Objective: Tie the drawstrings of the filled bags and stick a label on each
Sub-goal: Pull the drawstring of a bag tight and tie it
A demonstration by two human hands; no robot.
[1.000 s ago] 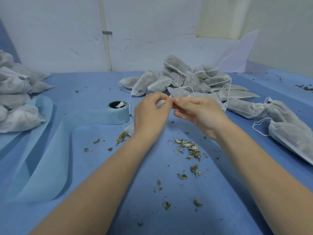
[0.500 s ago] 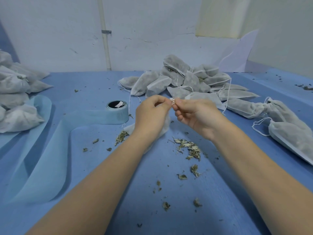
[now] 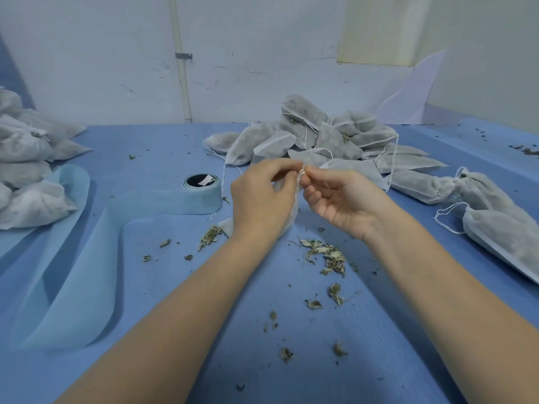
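two hands (image 3: 262,196) (image 3: 344,199), fingers pinching drawstring (image 3: 302,170) of bag (image 3: 294,209), no legible writing

Both forearms are bare from the lower edge of the view up to the wrists, with no sleeve, cuff or glove showing. The left hand (image 3: 262,196) and the right hand (image 3: 344,199) wear no ring, watch or band on the sides that face the camera. Nearest the grip, the fingernails look short and unpainted, though they are too small to be sure.
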